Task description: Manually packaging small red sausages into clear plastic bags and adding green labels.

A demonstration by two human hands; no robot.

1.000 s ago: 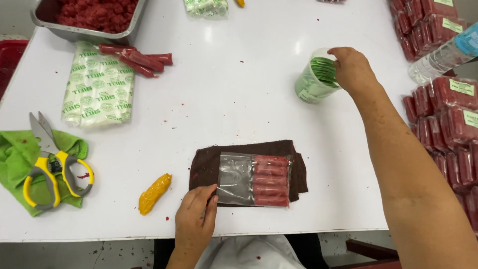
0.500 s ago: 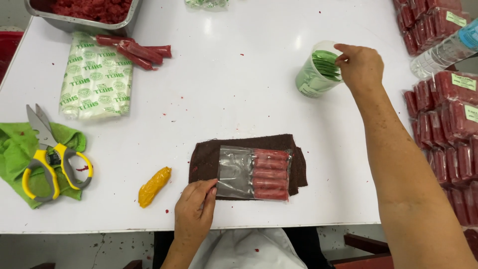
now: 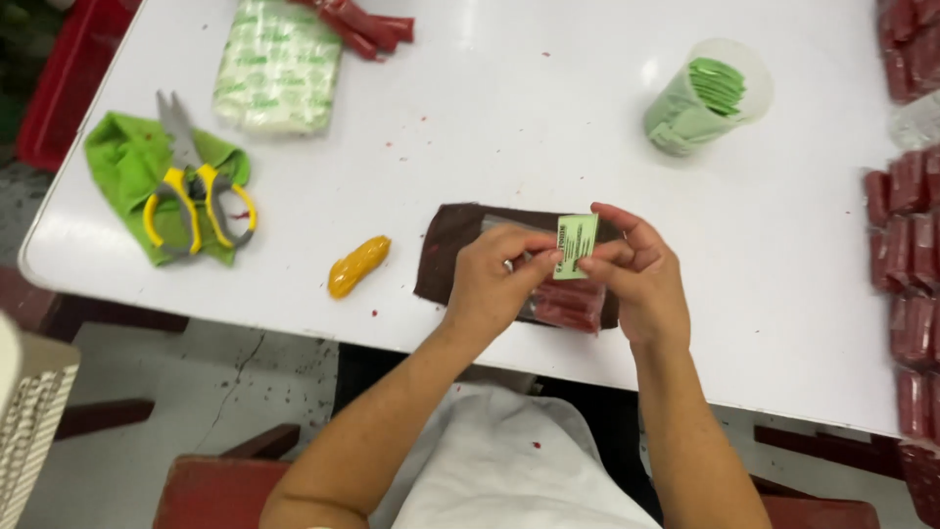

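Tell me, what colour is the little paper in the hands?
Light green with dark print; the small label shows in the head view.

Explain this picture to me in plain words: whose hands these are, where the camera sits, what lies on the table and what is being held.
There is no machine here: a person works with two bare hands, and a camera worn on the head looks down at them. The left hand and the right hand together pinch a small green label above a clear bag of red sausages, which lies on a dark brown cloth on the white table. A clear cup of green labels stands at the upper right. To the left are scissors with yellow handles on a green cloth, a yellow-orange lump and a printed white-green packet. More red packs line the right edge.
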